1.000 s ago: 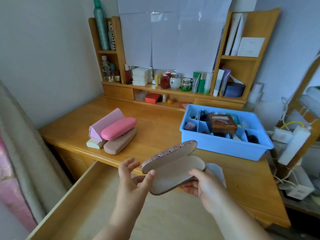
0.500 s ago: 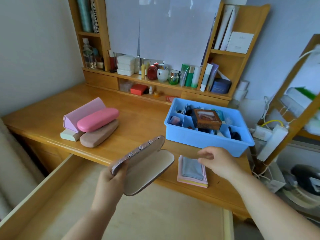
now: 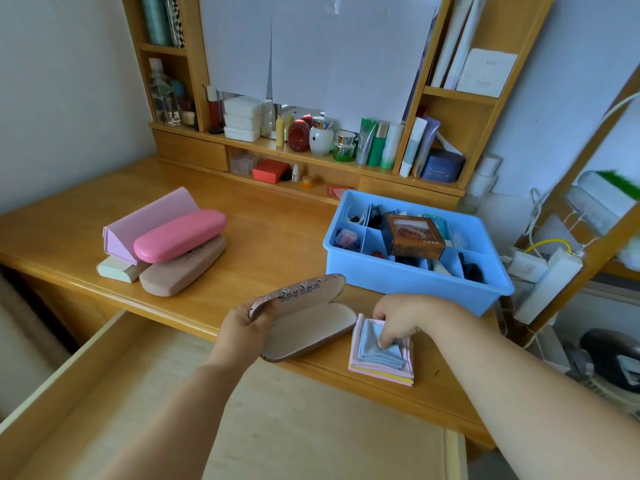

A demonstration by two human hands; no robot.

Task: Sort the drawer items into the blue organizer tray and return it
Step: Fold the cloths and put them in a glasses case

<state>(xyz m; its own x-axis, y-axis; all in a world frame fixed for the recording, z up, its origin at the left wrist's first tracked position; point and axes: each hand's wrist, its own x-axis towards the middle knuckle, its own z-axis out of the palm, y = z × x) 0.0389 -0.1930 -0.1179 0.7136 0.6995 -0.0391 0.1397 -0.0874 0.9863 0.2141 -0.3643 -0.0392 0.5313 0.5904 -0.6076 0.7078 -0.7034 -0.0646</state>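
Note:
My left hand (image 3: 242, 323) grips an open beige glasses case (image 3: 304, 320) by its left end, above the desk's front edge. My right hand (image 3: 403, 318) pinches the top blue cloth (image 3: 379, 348) of a small stack of folded cleaning cloths (image 3: 381, 370) near the desk's front edge. Behind them the blue organizer tray (image 3: 408, 282) stands on the desk, its compartments holding small items and a brown box (image 3: 414, 235). The wooden drawer (image 3: 207, 410) is pulled open below my arms.
A pile of glasses cases, pink (image 3: 180, 235), tan (image 3: 181, 266) and a lilac folding one (image 3: 149, 220), lies on the desk's left. Shelves with bottles and jars (image 3: 322, 136) line the back. A power strip and cables (image 3: 550, 278) hang at the right.
My right hand let go of the open case, moved right and came down onto the cloth stack, pinching the blue cloth. My left hand keeps holding the case.

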